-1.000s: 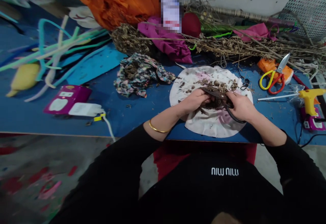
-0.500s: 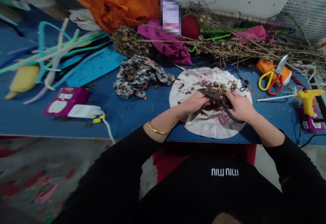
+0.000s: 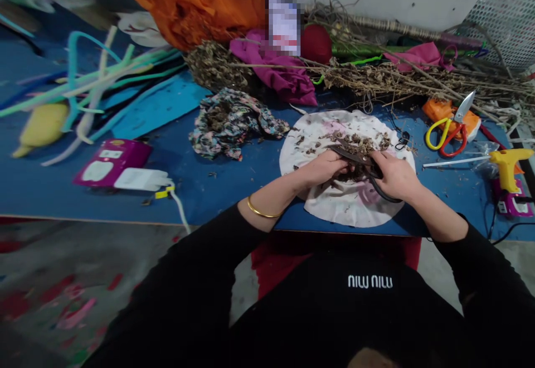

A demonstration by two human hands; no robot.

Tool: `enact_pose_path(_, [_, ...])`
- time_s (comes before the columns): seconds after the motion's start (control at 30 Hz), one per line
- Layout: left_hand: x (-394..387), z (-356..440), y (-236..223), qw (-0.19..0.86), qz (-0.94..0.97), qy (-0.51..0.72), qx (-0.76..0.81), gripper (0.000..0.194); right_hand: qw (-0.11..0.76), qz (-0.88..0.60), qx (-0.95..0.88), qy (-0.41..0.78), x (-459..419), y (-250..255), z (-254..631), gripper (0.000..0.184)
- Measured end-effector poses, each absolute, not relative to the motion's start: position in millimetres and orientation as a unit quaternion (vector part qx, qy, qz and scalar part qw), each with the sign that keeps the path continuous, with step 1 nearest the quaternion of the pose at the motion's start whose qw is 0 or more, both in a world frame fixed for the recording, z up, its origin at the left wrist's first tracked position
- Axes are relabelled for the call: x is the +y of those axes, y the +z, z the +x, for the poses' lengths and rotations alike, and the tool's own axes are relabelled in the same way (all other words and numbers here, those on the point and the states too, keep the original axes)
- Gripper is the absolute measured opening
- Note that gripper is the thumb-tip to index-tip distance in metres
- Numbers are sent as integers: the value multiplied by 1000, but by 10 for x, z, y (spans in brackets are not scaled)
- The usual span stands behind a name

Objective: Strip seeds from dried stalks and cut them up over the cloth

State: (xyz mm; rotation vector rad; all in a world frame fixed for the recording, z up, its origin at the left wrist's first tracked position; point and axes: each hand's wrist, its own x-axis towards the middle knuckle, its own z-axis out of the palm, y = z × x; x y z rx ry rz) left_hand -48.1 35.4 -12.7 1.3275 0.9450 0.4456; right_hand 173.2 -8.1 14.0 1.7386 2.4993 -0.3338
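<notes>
My right hand (image 3: pixel 393 175) is closed around the handles of dark metal scissors (image 3: pixel 353 156), whose blades point left toward my other hand. A loop of the dark handle shows below my right fingers. My left hand (image 3: pixel 325 168) has its fingers curled in a pinch beside the blades, at a clump of dried plant bits (image 3: pixel 355 174); its fingertips are partly hidden by the scissors. Under both hands lies a round white cloth (image 3: pixel 355 212) with pinkish stains, strewn with dry brown crumbs.
Dried stalks (image 3: pixel 376 81) line the back. Red-and-yellow-handled scissors (image 3: pixel 449 131) and a yellow glue gun (image 3: pixel 507 167) lie right. A patterned cloth (image 3: pixel 238 122), a purple box (image 3: pixel 112 161) and foam-like tubes (image 3: pixel 96 89) are left. The table's front edge (image 3: pixel 234 227) runs near my forearms.
Both hands stay in nearly the same place over the white cloth, with the dark scissors still in my right hand. The whole view shifts slightly.
</notes>
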Motion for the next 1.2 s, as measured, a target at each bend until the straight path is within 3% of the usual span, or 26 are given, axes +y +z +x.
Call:
enact_pose_path(0.27, [390, -484, -211, 676, 581, 210, 403, 16, 54, 580, 804, -121, -76, 167, 1724, 42])
enact_pose_path(0.53, [377, -462, -179, 656, 604, 200, 406, 13, 37, 573, 812, -101, -92, 143, 1716, 53])
enact_pose_path(0.9, [360, -449, -127, 656, 584, 203, 434, 12, 46, 583, 802, -121, -76, 146, 1715, 41])
enact_pose_path(1.2, [346, -498, -96, 714, 500, 296, 391, 16, -17, 592, 799, -107, -50, 171, 1874, 57])
